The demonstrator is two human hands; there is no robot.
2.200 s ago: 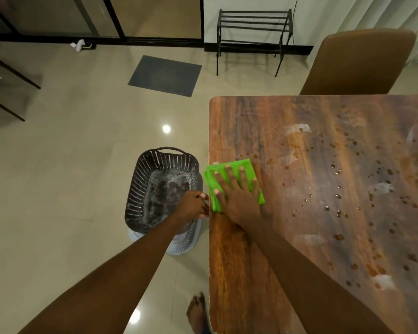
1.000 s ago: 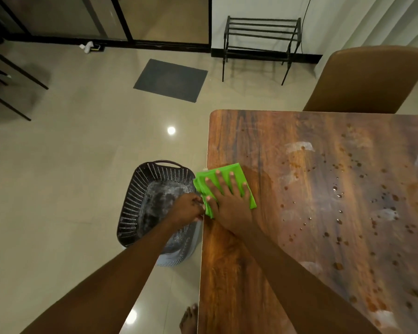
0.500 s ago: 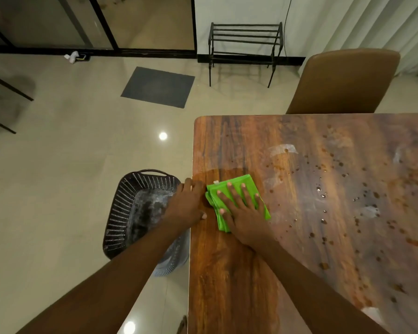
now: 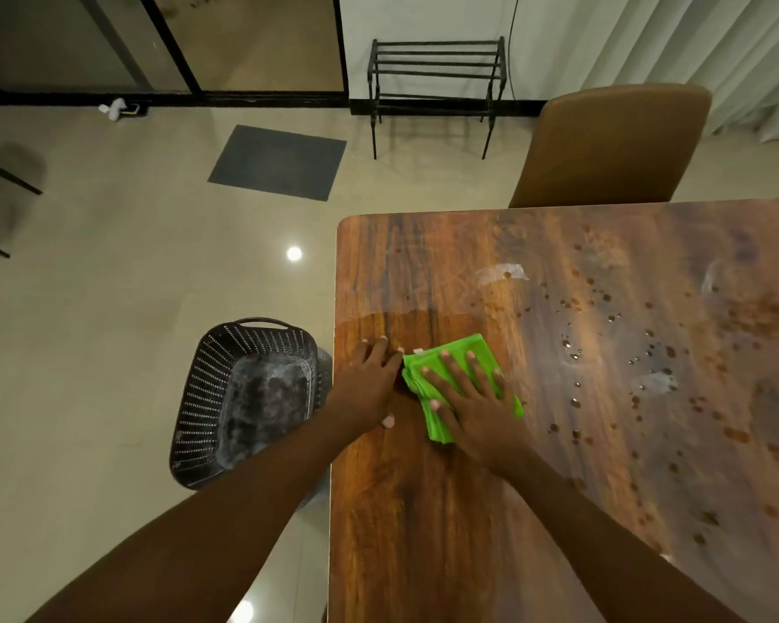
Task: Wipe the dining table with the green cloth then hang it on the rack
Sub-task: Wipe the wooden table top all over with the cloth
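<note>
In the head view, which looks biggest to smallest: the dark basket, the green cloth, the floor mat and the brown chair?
1. Brown chair
2. Dark basket
3. Floor mat
4. Green cloth, partly under the right hand

The mat lies farther off, so its rank against the basket is unsure.

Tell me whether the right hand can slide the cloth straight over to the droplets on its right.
Probably yes: the right hand lies flat on the green cloth, and only bare tabletop separates it from the droplets.
</note>
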